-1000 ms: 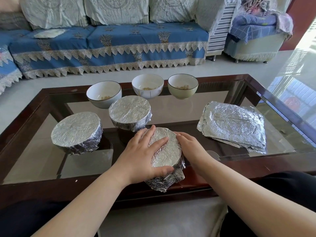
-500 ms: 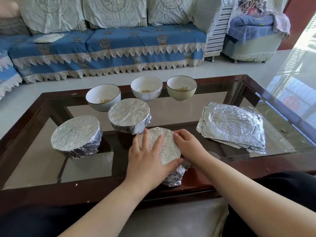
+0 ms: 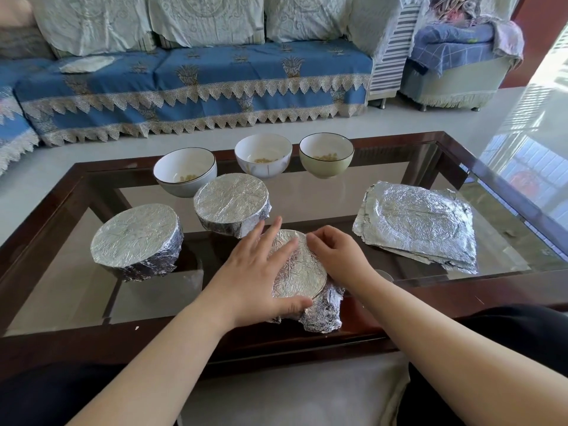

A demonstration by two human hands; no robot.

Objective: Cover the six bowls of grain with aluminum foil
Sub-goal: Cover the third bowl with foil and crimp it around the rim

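Note:
Three foil-covered bowls stand on the glass table. The nearest foil-covered bowl (image 3: 302, 272) sits under both my hands. My left hand (image 3: 255, 272) lies flat on its top with straight fingers, thumb against the near side. My right hand (image 3: 338, 256) curls round its right rim, fingertips on the foil edge. Two other covered bowls stand at the left (image 3: 135, 238) and behind (image 3: 230, 201). Farther back are three uncovered bowls holding a little grain: white (image 3: 172, 170), white (image 3: 246, 152) and greenish (image 3: 326, 169). A stack of foil sheets (image 3: 418, 222) lies to the right.
The table has a dark wooden frame (image 3: 507, 186) around the glass top. A blue-covered sofa (image 3: 199, 87) runs along the far side and a small covered seat (image 3: 455, 66) stands at the back right. My dark-clothed legs are at the near edge.
My left hand has slid over the foil top, its fingers now pointing farther back. My right hand has moved along the right rim toward the far side. The bowl has stayed in place.

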